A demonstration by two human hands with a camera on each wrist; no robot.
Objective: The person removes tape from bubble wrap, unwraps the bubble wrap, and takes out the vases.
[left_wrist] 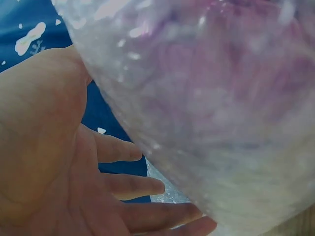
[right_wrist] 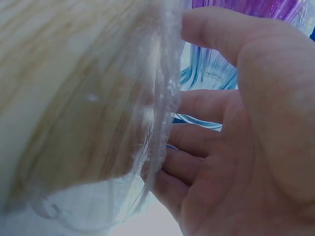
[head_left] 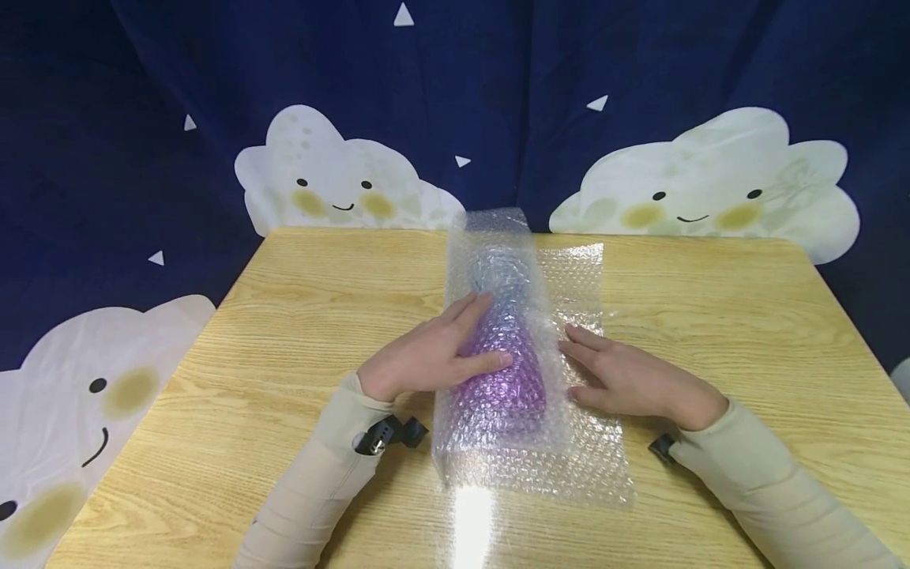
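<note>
A ribbed, see-through thing, purple shading to blue and vase-like in outline (head_left: 508,348), lies under bubble wrap (head_left: 593,474) on the table. The wrap blurs its exact kind. My left hand (head_left: 434,356) rests on the wrapped thing from the left, thumb and fingers spread. In the left wrist view its fingers (left_wrist: 133,186) extend along the edge of the wrap. To the right, my right hand (head_left: 626,375) is at the flat part of the wrap with its fingers extended. The right wrist view shows those fingertips at the upright edge of the plastic (right_wrist: 160,98), partly hidden by it.
The wooden table (head_left: 327,292) bears the wrap near its middle, with the wrap's far end close to the back edge. A dark blue curtain (head_left: 490,87) with printed clouds hangs behind and at the left. Small black devices sit on both sleeved wrists.
</note>
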